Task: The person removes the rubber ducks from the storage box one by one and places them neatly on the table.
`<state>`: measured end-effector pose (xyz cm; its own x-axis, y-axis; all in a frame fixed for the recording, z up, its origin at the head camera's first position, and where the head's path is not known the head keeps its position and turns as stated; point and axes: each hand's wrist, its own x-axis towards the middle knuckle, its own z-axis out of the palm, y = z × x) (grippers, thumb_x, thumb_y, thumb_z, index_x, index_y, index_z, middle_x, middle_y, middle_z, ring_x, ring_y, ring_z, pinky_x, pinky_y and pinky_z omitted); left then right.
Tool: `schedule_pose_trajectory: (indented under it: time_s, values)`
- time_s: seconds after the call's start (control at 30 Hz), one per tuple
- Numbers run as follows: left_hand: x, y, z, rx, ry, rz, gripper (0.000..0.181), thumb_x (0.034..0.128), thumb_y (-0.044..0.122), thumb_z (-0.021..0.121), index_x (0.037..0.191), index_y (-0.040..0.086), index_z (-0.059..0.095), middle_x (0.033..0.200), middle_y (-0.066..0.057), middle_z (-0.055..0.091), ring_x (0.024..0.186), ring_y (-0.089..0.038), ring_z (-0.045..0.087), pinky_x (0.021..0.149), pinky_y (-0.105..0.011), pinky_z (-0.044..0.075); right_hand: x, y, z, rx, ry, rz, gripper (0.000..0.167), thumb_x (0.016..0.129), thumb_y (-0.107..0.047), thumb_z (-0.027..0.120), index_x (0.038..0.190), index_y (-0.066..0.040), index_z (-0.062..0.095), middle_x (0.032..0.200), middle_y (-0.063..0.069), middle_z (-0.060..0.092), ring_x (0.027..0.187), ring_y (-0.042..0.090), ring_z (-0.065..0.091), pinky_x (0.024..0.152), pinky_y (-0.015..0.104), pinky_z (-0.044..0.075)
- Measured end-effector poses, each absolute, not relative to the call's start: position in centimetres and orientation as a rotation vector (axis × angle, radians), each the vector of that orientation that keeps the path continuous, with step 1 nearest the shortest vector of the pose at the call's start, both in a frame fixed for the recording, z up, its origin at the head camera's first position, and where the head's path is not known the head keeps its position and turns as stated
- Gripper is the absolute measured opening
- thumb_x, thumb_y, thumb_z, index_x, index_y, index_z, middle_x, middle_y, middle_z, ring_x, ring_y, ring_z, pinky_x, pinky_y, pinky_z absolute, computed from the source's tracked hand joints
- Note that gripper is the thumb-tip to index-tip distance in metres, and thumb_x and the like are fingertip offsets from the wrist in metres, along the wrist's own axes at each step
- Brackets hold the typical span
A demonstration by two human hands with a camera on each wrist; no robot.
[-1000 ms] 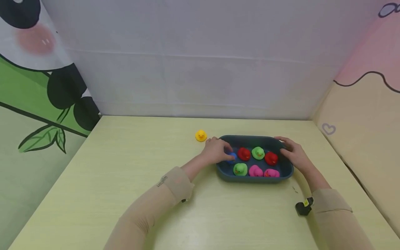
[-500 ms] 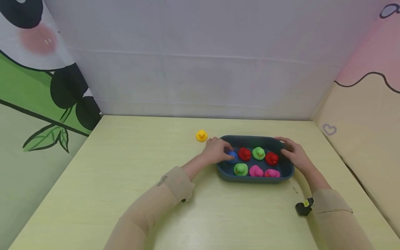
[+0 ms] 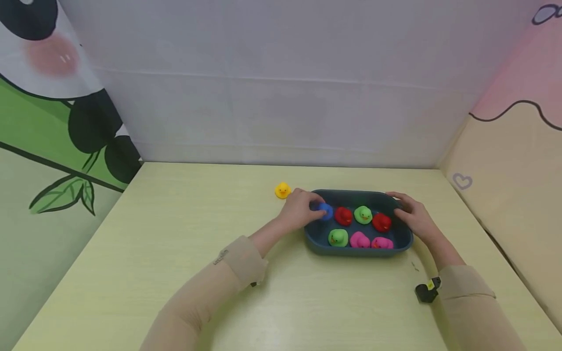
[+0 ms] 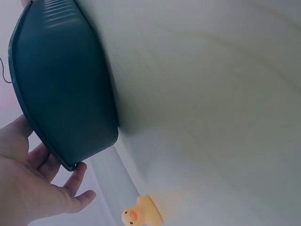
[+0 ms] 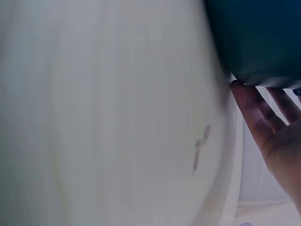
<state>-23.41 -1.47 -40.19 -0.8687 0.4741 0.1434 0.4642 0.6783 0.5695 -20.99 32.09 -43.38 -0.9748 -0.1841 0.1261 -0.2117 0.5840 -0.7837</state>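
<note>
Blue toy part-hidden by left hand, yellow duck clipped at left wrist view's lower edge, tray cropped in right wrist view, sleeve lettering too small to read.

Before me, the pale yellow table carries a dark teal tray right of its middle and, near the tray's far left corner, an upright yellow duck (I also see a small dark mark by the tray's near right corner).
</note>
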Motion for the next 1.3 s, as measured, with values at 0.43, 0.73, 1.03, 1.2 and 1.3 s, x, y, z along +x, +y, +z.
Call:
schedule_pose_trajectory:
  time_s: [0.43,0.73,1.03,1.2,1.3]
  values:
    - [-23.5,-2.3,-39.0,0.774,2.823,1.135,0.028,0.0850,0.027,0.069,0.106,0.008,0.070,0.099,-0.003,0.069,0.100,-0.022,0.049,0.082,-0.030,0.043,-21.3,32.1,-43.3,0.337,-2.798,1.362,0.043,0.097,-0.008,0.044,0.140,-0.007,0.041,0.133,0.029,0.048,0.116,0.046,0.051,0.081,0.009,0.040]
    - [-23.3,-3.4,-37.2,0.810,2.853,1.149,0.027,0.0830,0.024,0.070,0.105,0.010,0.069,0.091,-0.001,0.067,0.094,-0.021,0.051,0.079,-0.031,0.045,-22.1,32.5,-43.7,0.347,-2.799,1.359,0.042,0.097,-0.008,0.043,0.139,-0.006,0.040,0.133,0.029,0.048,0.116,0.046,0.050,0.083,0.011,0.042]
    - [-23.3,-4.9,-35.6,0.803,2.833,1.090,0.027,0.0833,0.022,0.070,0.106,0.010,0.065,0.094,-0.003,0.063,0.094,-0.025,0.057,0.081,-0.031,0.048,-22.1,32.5,-43.7,0.338,-2.799,1.364,0.042,0.097,-0.008,0.043,0.139,-0.006,0.041,0.131,0.030,0.049,0.114,0.046,0.052,0.079,0.007,0.040]
    - [-23.1,-5.8,-34.7,0.802,2.816,1.109,0.028,0.0832,0.022,0.071,0.107,0.010,0.064,0.097,-0.003,0.063,0.090,-0.018,0.058,0.077,-0.027,0.050,-22.1,32.5,-43.7,0.353,-2.788,1.354,0.042,0.097,-0.008,0.044,0.139,-0.006,0.041,0.130,0.030,0.050,0.113,0.046,0.052,0.079,0.007,0.040]
    - [-23.0,-6.5,-34.3,0.804,2.817,1.123,0.028,0.0831,0.022,0.071,0.107,0.010,0.064,0.097,-0.003,0.063,0.090,-0.018,0.058,0.076,-0.027,0.051,-22.2,32.5,-43.8,0.364,-2.785,1.345,0.042,0.097,-0.008,0.044,0.139,-0.006,0.041,0.130,0.029,0.050,0.112,0.044,0.052,0.079,0.006,0.040]
